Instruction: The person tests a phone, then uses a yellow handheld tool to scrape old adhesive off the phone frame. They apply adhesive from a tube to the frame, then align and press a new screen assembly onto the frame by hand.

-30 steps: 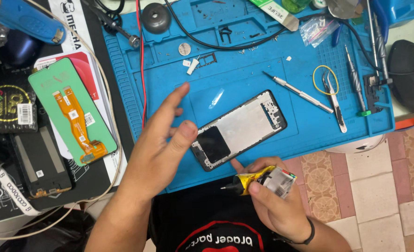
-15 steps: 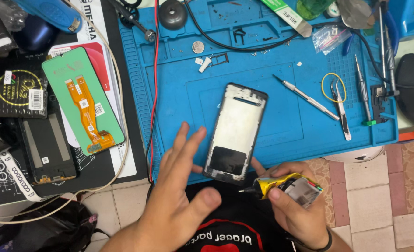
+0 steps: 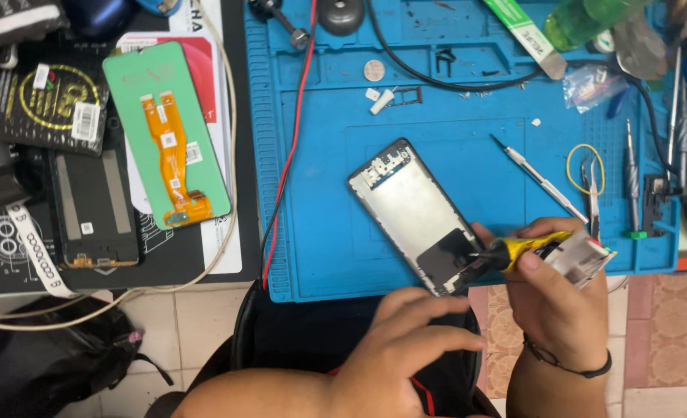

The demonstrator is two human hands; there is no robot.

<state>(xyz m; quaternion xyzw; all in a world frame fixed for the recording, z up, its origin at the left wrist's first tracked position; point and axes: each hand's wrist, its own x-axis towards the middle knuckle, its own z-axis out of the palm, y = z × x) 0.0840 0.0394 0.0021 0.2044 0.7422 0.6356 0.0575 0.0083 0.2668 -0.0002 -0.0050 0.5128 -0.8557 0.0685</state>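
Left hand nearest, fingers loosely spread, empty, off the mat. Right hand pinches the glue tube, nozzle aimed at the phone frame, lying flat on the blue mat for steadiness. Tweezers beyond.

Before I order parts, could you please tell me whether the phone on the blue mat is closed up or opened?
Opened. The phone frame lies flat on the blue mat with its bare inner plate and a board at its top end exposed; no cover is on it.

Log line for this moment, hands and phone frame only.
right hand: holds glue tube, nozzle at phone frame lower edge | left hand: free, below frame | frame: tilted on blue mat
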